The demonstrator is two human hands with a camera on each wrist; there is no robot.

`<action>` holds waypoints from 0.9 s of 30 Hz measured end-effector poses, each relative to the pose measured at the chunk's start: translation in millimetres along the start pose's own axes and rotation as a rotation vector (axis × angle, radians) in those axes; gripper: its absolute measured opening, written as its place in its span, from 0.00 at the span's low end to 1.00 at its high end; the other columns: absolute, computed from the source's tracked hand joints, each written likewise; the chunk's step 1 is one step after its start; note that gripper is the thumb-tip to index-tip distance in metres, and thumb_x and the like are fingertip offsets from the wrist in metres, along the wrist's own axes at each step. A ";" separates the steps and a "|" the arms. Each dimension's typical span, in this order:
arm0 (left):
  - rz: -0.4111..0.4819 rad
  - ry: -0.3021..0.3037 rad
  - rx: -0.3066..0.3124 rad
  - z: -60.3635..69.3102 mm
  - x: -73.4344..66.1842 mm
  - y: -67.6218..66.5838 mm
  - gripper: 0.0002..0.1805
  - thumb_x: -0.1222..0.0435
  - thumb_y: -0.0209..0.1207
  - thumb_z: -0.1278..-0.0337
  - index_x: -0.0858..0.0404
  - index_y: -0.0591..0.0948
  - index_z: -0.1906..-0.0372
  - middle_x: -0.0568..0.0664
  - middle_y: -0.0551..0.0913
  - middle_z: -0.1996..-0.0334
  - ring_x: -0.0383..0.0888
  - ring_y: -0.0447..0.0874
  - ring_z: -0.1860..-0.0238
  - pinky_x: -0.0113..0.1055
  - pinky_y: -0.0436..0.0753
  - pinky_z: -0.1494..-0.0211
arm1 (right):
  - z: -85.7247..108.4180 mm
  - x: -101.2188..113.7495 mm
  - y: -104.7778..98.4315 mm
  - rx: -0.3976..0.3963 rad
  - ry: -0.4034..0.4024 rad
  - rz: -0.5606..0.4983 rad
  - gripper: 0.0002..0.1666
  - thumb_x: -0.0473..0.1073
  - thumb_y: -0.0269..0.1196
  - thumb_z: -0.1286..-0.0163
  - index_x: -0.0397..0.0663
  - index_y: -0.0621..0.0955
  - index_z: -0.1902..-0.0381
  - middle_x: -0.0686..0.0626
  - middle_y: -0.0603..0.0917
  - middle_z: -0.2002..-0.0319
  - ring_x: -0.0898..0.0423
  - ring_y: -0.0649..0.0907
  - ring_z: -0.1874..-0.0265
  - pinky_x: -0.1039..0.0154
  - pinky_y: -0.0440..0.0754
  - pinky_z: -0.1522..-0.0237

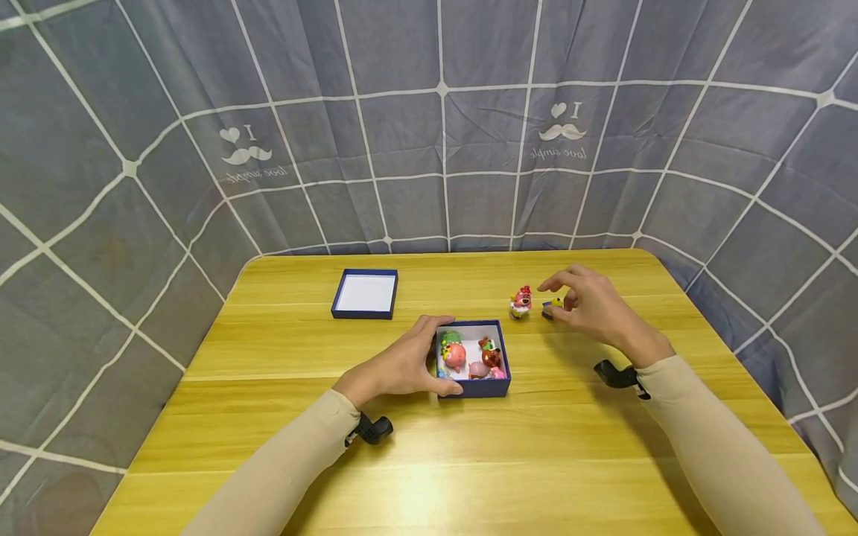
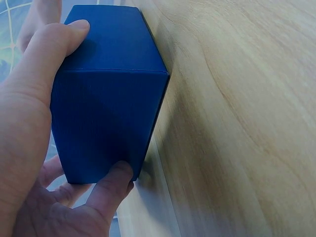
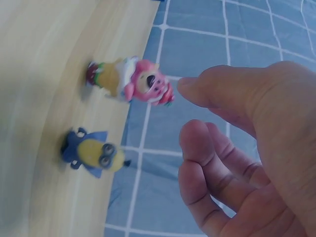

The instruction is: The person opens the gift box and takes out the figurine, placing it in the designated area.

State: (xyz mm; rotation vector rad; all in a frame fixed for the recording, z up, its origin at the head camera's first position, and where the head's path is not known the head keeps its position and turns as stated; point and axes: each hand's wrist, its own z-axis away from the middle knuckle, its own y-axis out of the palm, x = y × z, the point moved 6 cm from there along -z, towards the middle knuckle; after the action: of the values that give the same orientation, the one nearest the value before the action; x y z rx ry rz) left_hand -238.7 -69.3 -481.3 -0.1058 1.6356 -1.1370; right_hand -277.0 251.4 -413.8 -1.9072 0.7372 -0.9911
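Your left hand [image 1: 402,362] grips the box [image 1: 474,388], toys [image 1: 455,356] inside; bear [image 1: 520,301] and doll [image 3: 95,152] remain near your empty, loose-fingered right hand [image 1: 595,304].

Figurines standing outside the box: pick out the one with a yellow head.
The round-eyed figurine in blue, by the right hand in the head view; the bear beside it has a pink head.

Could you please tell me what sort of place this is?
Probably an indoor filming corner: a wooden table, a grey curtain hung behind it and along both sides, and a wrist camera.
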 end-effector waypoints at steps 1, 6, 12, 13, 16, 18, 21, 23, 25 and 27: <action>0.002 0.000 0.000 0.0 0.0 0.0 0.70 0.44 0.86 0.39 0.59 0.55 0.04 0.59 0.67 0.14 0.54 0.80 0.24 0.56 0.77 0.12 | -0.2 3.4 -0.4 -0.001 -0.011 0.003 0.19 0.32 0.82 0.29 0.43 0.93 0.42 0.37 0.89 0.48 0.56 0.87 0.66 0.56 0.87 0.56; 0.005 0.000 0.000 -0.8 0.3 -0.1 0.70 0.44 0.86 0.39 0.59 0.55 0.04 0.59 0.68 0.15 0.53 0.80 0.24 0.56 0.77 0.12 | -1.2 20.9 -1.6 0.003 -0.060 0.002 0.18 0.32 0.82 0.28 0.42 0.93 0.42 0.40 0.89 0.49 0.57 0.87 0.66 0.57 0.89 0.58; 0.000 0.004 -0.003 -1.9 0.5 -0.3 0.70 0.44 0.86 0.39 0.60 0.55 0.04 0.59 0.68 0.16 0.53 0.81 0.26 0.55 0.78 0.12 | -3.9 37.9 -0.8 0.024 -0.082 -0.020 0.19 0.31 0.82 0.28 0.44 0.94 0.41 0.42 0.88 0.50 0.60 0.84 0.69 0.64 0.84 0.62; 0.001 0.003 -0.003 -1.9 0.6 -0.3 0.70 0.45 0.86 0.39 0.60 0.55 0.04 0.59 0.68 0.16 0.53 0.80 0.25 0.55 0.78 0.12 | -4.1 40.2 -0.5 0.028 -0.081 -0.024 0.19 0.31 0.82 0.28 0.44 0.94 0.42 0.42 0.89 0.50 0.61 0.84 0.69 0.65 0.84 0.62; 0.003 -0.001 -0.002 -1.9 1.4 -0.1 0.70 0.44 0.86 0.39 0.59 0.55 0.04 0.59 0.67 0.15 0.53 0.80 0.24 0.55 0.77 0.12 | -4.7 46.2 0.6 0.034 -0.090 -0.038 0.17 0.31 0.81 0.27 0.44 0.94 0.42 0.42 0.89 0.49 0.61 0.83 0.69 0.66 0.84 0.63; 0.004 -0.002 -0.002 -2.1 1.9 0.0 0.70 0.44 0.86 0.39 0.59 0.55 0.04 0.59 0.67 0.15 0.53 0.80 0.24 0.55 0.77 0.11 | -4.7 50.3 1.8 0.033 -0.109 -0.037 0.16 0.32 0.81 0.27 0.44 0.93 0.43 0.41 0.90 0.49 0.61 0.83 0.68 0.66 0.83 0.63; 0.003 -0.001 -0.001 -2.2 2.7 0.1 0.70 0.44 0.86 0.39 0.59 0.55 0.04 0.59 0.68 0.15 0.53 0.80 0.24 0.55 0.77 0.11 | -4.9 55.7 4.7 0.034 -0.144 -0.027 0.15 0.33 0.81 0.26 0.43 0.93 0.44 0.40 0.90 0.49 0.61 0.81 0.69 0.66 0.82 0.64; 0.004 0.000 -0.001 -2.1 2.8 0.0 0.70 0.44 0.86 0.39 0.59 0.55 0.04 0.59 0.68 0.15 0.54 0.80 0.24 0.56 0.77 0.11 | -4.7 58.9 6.9 0.037 -0.164 -0.011 0.15 0.33 0.81 0.26 0.42 0.93 0.44 0.41 0.91 0.49 0.61 0.81 0.70 0.66 0.82 0.65; 0.004 0.001 0.000 -1.9 2.7 -0.2 0.70 0.44 0.86 0.39 0.59 0.55 0.04 0.59 0.68 0.15 0.54 0.79 0.24 0.56 0.77 0.11 | -5.2 61.8 8.8 0.039 -0.180 -0.004 0.15 0.34 0.81 0.26 0.42 0.93 0.44 0.41 0.91 0.49 0.60 0.82 0.70 0.66 0.82 0.64; 0.006 0.001 0.000 -1.6 2.3 -0.6 0.70 0.44 0.86 0.39 0.59 0.55 0.04 0.59 0.67 0.15 0.54 0.79 0.23 0.56 0.77 0.11 | -5.8 64.7 10.1 0.041 -0.191 0.002 0.15 0.35 0.81 0.26 0.43 0.93 0.44 0.42 0.91 0.50 0.58 0.83 0.69 0.65 0.83 0.64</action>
State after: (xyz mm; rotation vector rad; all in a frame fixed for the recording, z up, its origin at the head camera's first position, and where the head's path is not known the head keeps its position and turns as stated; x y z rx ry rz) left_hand -241.2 -70.0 -482.6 -0.1004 1.6356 -1.1325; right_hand -249.9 193.7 -397.7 -1.9332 0.6028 -0.8031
